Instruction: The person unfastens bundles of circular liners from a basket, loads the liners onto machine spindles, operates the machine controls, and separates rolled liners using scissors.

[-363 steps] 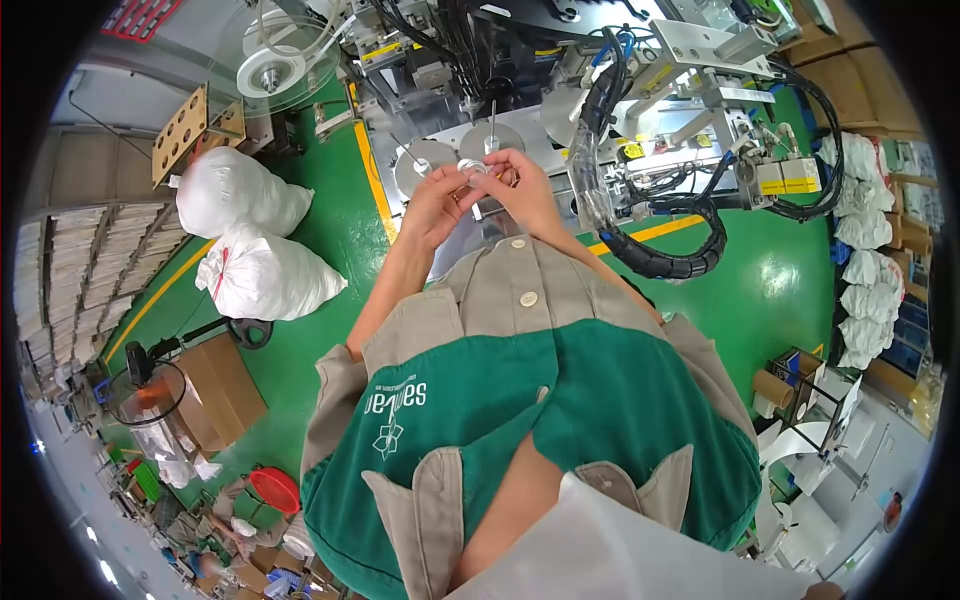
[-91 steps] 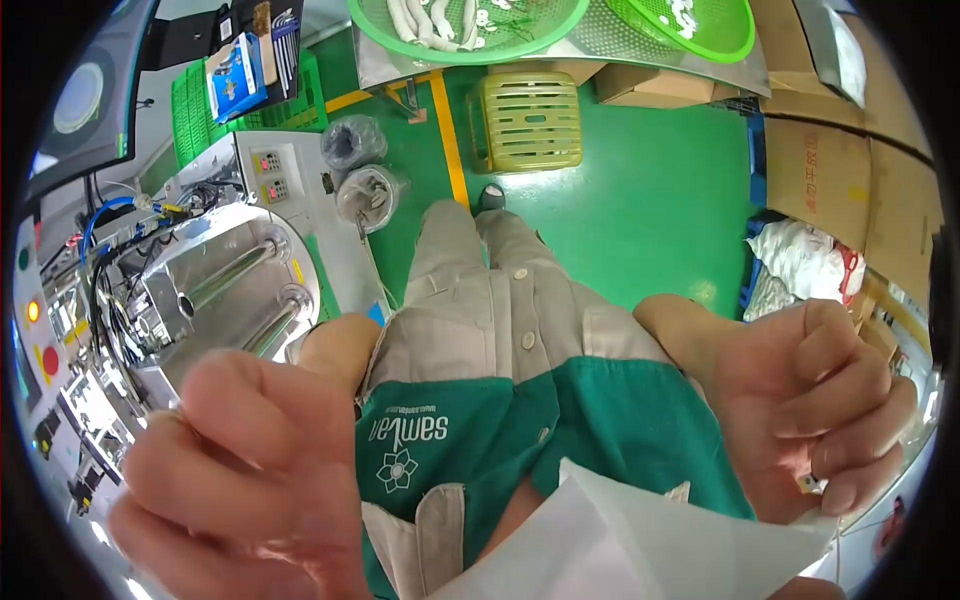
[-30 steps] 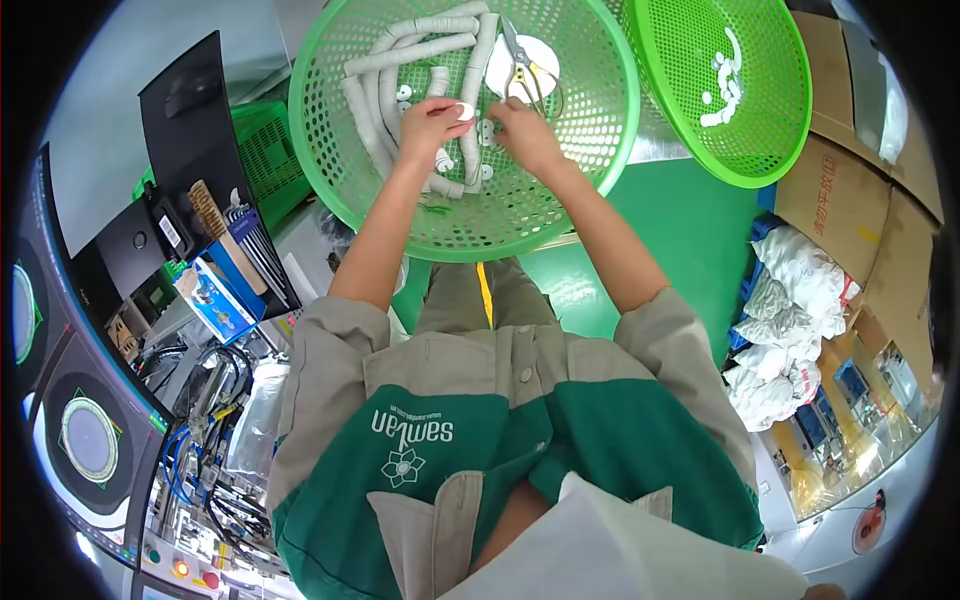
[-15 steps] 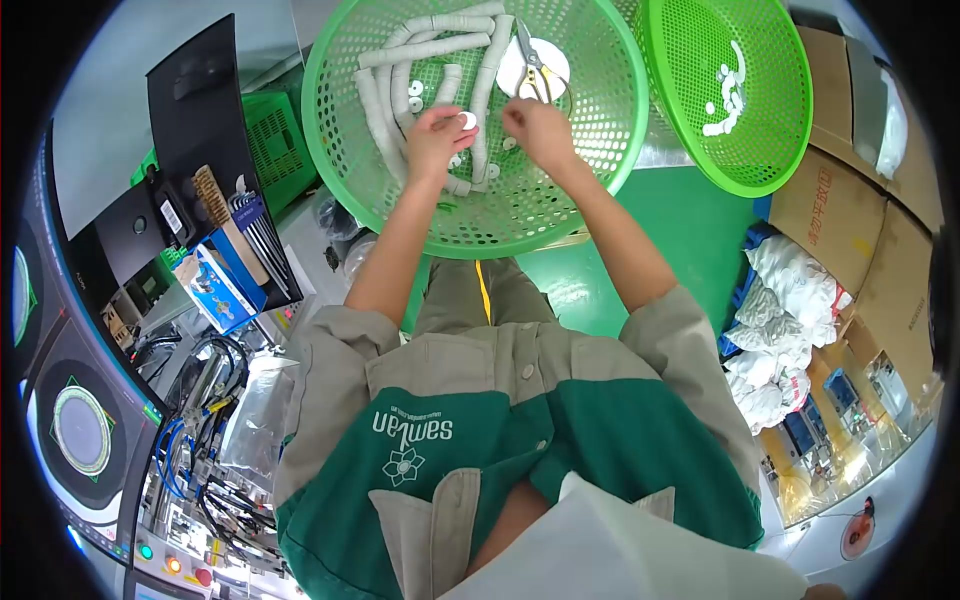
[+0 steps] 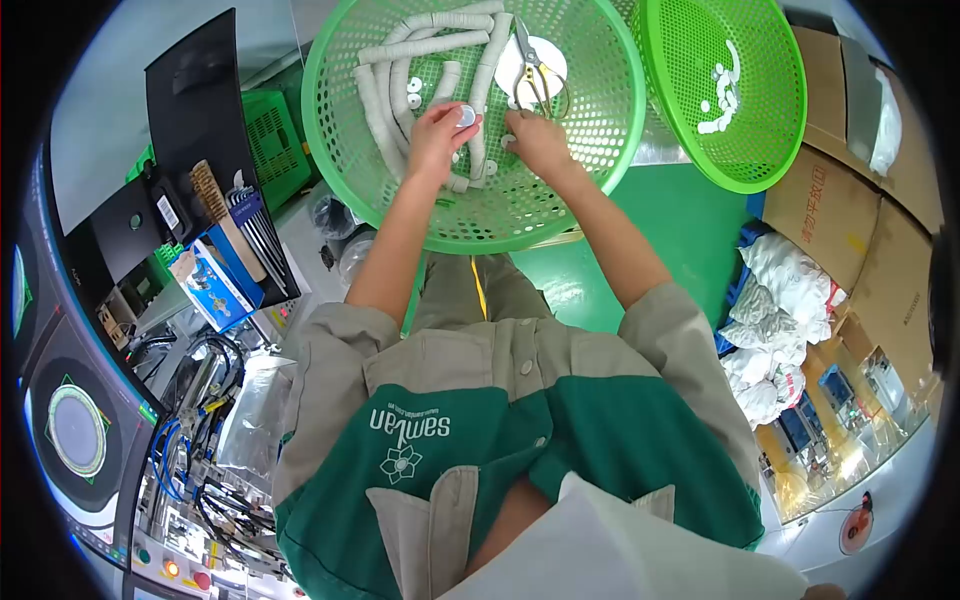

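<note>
Over a large green basket, my left hand pinches a small white disc between thumb and fingers. My right hand is closed just to its right, with a small white piece at its fingertips. Long grey-white rolls of stacked discs lie in the basket, along with several loose small discs. Scissors rest on a larger white round piece, just beyond my right hand.
A second green basket holding white pieces stands to the right. At the left are a monitor, a wooden brush, hex keys and a blue box. Cardboard boxes and white bags stand at the right.
Since the earliest view of a machine, the baskets have come before me. In the last half second, the disc in my left hand has tilted and my right hand has moved slightly down.
</note>
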Available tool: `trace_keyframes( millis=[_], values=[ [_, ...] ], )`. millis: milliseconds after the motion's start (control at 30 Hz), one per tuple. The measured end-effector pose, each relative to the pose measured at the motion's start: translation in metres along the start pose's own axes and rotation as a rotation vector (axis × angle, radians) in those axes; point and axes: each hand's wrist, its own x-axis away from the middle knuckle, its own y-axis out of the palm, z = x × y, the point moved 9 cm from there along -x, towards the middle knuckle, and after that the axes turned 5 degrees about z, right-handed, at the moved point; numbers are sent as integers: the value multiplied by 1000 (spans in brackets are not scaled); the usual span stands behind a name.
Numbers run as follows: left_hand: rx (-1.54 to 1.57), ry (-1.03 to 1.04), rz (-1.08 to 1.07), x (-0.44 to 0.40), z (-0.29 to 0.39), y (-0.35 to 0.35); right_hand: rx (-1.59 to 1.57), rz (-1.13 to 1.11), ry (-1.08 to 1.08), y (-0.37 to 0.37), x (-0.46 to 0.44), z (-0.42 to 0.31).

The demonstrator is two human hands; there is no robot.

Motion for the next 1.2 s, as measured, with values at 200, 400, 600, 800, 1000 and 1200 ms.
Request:
trace_keyframes(
  millis=[200, 400, 600, 800, 1000, 1200],
  values=[
    [-42, -34, 12, 3, -3, -1, -48, 38, 7, -18, 3, -6],
    [8, -177, -111, 6, -26, 19, -126, 386, -102, -65, 17, -56],
    [126, -133, -85, -5, -16, 3, -386, 383, 32, -52, 17, -24],
    [225, -97, -137, 6, 10, 16, 104, 126, 400, -21, 16, 30],
    [120, 76, -331, 128, 107, 69, -83, 284, 470, -27, 5, 34],
    [70, 465, -869, 263, 204, 122, -154, 501, 516, -16, 2, 20]
  ],
)
